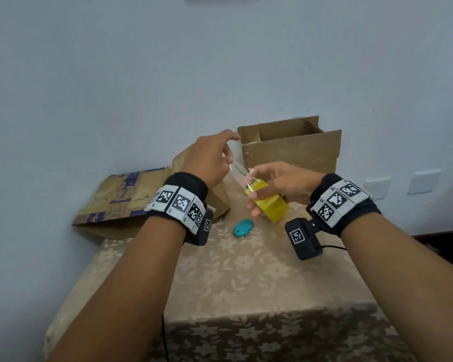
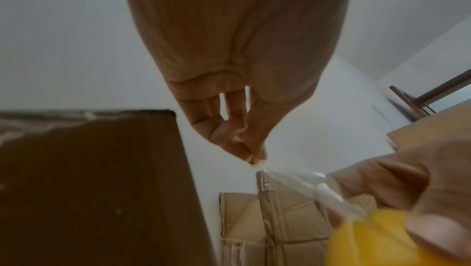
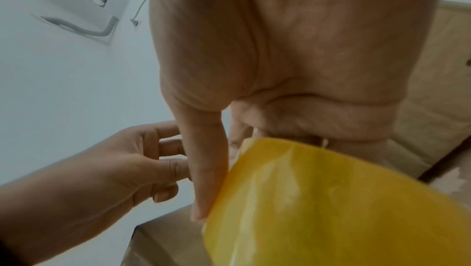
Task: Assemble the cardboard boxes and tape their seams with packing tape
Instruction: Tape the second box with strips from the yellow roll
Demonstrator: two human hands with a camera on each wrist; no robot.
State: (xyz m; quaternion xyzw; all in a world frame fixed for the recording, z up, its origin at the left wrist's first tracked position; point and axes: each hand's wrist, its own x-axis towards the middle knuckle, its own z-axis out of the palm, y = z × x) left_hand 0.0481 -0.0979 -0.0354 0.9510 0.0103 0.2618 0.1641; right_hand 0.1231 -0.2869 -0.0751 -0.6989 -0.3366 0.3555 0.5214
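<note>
**Tape end pinched, roll gripped above the table**

Forearms with tagged wristbands reach in over the patterned tablecloth [image 1: 246, 278]. Right hand [image 1: 285, 182] curls its fingers round the yellow tape roll [image 1: 268, 203], held above the cloth. Left hand [image 1: 209, 158] pinches the clear tape strip [image 1: 239, 171] between thumb and fingertips [image 2: 252, 156], the strip stretched from roll to pinch. Below the roll a teal oval object [image 1: 243, 227] lies on the cloth. Behind the hands an open cardboard box [image 1: 290, 147] stands upright against the wall; a flattened cardboard box [image 1: 120, 202] lies at the left.
</note>
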